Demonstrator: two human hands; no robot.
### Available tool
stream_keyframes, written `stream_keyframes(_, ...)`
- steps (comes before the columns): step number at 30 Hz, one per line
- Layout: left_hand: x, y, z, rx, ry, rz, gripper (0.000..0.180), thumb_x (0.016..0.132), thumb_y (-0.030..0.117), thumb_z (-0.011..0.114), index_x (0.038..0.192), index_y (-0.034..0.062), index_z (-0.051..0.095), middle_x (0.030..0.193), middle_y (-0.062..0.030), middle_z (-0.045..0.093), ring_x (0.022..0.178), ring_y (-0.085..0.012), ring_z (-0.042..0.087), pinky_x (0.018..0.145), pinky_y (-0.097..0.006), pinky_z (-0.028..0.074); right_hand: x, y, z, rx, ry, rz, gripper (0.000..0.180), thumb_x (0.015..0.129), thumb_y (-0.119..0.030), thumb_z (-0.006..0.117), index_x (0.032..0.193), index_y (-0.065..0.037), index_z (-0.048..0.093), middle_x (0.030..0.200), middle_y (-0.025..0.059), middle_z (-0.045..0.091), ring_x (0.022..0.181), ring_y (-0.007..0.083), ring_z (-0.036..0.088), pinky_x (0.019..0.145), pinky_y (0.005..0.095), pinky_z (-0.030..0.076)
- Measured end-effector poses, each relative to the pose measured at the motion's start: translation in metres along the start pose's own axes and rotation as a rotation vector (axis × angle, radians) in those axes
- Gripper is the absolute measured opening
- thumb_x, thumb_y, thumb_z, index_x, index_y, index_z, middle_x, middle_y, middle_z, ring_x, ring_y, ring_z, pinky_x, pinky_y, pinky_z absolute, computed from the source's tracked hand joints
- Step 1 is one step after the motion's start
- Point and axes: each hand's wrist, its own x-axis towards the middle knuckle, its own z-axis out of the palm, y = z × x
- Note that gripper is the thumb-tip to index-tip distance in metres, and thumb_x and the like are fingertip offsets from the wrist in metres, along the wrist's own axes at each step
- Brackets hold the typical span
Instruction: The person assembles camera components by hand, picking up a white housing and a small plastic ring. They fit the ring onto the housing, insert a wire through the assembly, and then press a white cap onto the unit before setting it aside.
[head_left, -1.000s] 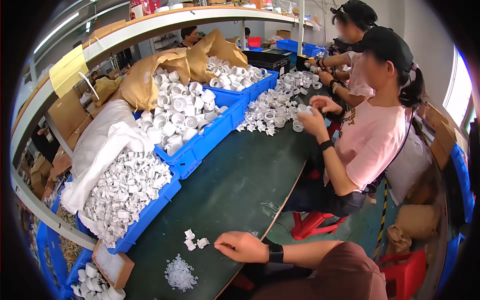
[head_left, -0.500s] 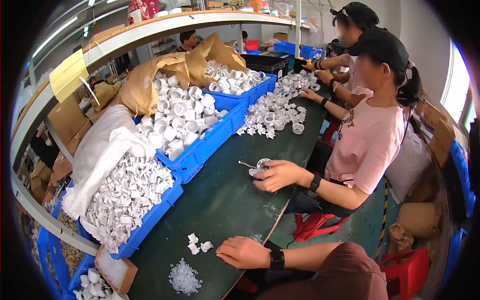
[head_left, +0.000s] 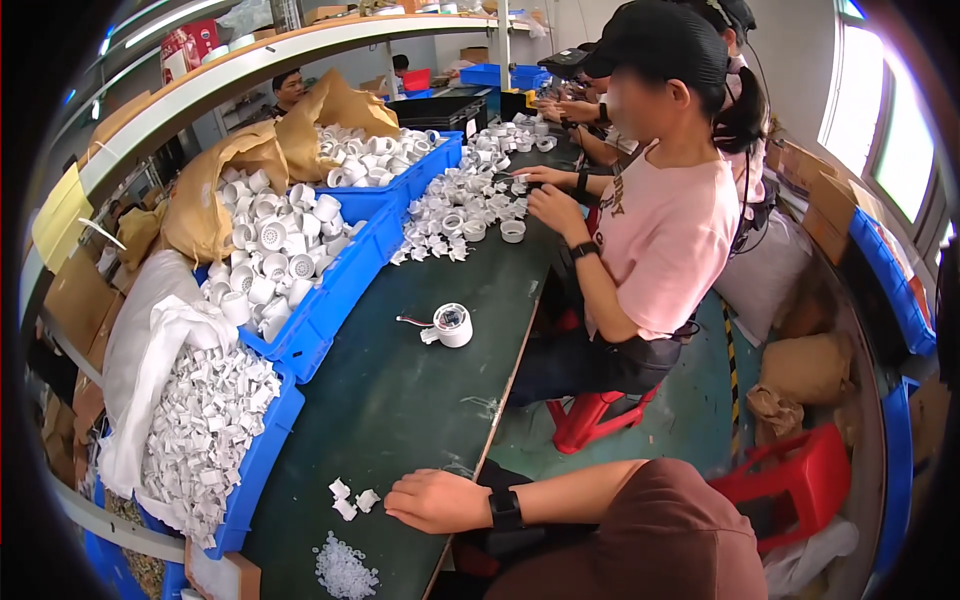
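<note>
My right hand (head_left: pixel 438 501) rests palm down on the dark green bench top, fingers lying loosely, a black band round the wrist. Nothing shows in its grip. Just beyond its fingertips lie three small white plastic pieces (head_left: pixel 343 501). Closer to the lower edge is a heap of tiny translucent rings (head_left: pixel 345 567). My left hand is out of view. Farther up the bench stands a round white housing (head_left: pixel 453 326) with a circuit board inside its open top and thin wires at its left. No hand touches it.
Blue bins (head_left: pixel 310 330) along the left hold white cups and small white parts. White parts (head_left: pixel 465 205) are heaped on the bench near a co-worker's hands (head_left: pixel 553 205). A red stool (head_left: pixel 790 480) stands at right. A shelf (head_left: pixel 290 40) spans above the bins.
My view has swung, shifting most things left. The co-worker's hand has left the round white housing, and both their hands are now by the heaped parts. My right hand still rests on the bench.
</note>
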Motion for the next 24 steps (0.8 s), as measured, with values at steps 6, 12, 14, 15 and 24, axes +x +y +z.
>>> stream_keyframes(6,-0.002,0.0006,0.0006,0.022,0.01,-0.008,0.013,0.097,0.014,0.067,0.096,0.0046,0.076,0.095,-0.0143,0.073,0.086,-0.0356,0.068,0.079,-0.046,0.054,-0.0024,0.0025,0.0048,-0.001,0.004,-0.02,0.011,0.095,-0.015,0.066,0.099,-0.005,0.062,0.089,0.0081,0.061,0.083,0.0268,0.063,0.077,0.0388,0.053)
stream_keyframes(12,-0.0012,-0.0014,0.0034,0.012,0.032,0.009,0.012,0.097,0.013,0.068,0.094,0.0053,0.076,0.093,-0.0137,0.073,0.085,-0.0353,0.068,0.078,-0.045,0.055,-0.0017,0.002,0.0049,-0.004,0.001,-0.019,0.012,0.096,-0.016,0.066,0.1,-0.006,0.062,0.088,0.0077,0.06,0.083,0.0261,0.063,0.076,0.038,0.052)
stream_keyframes(14,-0.0019,-0.0033,0.0053,0.016,0.031,0.006,0.011,0.097,0.013,0.068,0.094,0.0054,0.076,0.092,-0.0136,0.073,0.085,-0.0353,0.068,0.078,-0.045,0.055,0.0,0.0008,0.0042,0.014,-0.003,-0.012,0.012,0.094,-0.015,0.065,0.094,-0.005,0.059,0.086,0.0099,0.059,0.082,0.0285,0.062,0.077,0.0401,0.052)
stream_keyframes(15,-0.0022,-0.0048,0.0064,0.022,0.036,0.008,0.011,0.097,0.013,0.068,0.093,0.0053,0.076,0.092,-0.0136,0.073,0.084,-0.0351,0.068,0.078,-0.045,0.055,-0.0002,0.0007,0.0044,0.015,-0.005,-0.01,0.012,0.094,-0.015,0.065,0.094,-0.005,0.059,0.086,0.0099,0.059,0.082,0.0285,0.062,0.077,0.0401,0.052)
stream_keyframes(24,0.0,-0.0038,0.0091,0.04,0.021,-0.02,0.011,0.097,0.013,0.069,0.093,0.0052,0.076,0.091,-0.0144,0.072,0.085,-0.0356,0.067,0.079,-0.045,0.054,-0.0006,0.0023,0.0032,-0.01,-0.019,-0.011,0.011,0.096,-0.016,0.064,0.093,-0.007,0.059,0.086,0.0076,0.057,0.082,0.0257,0.06,0.076,0.0377,0.049)
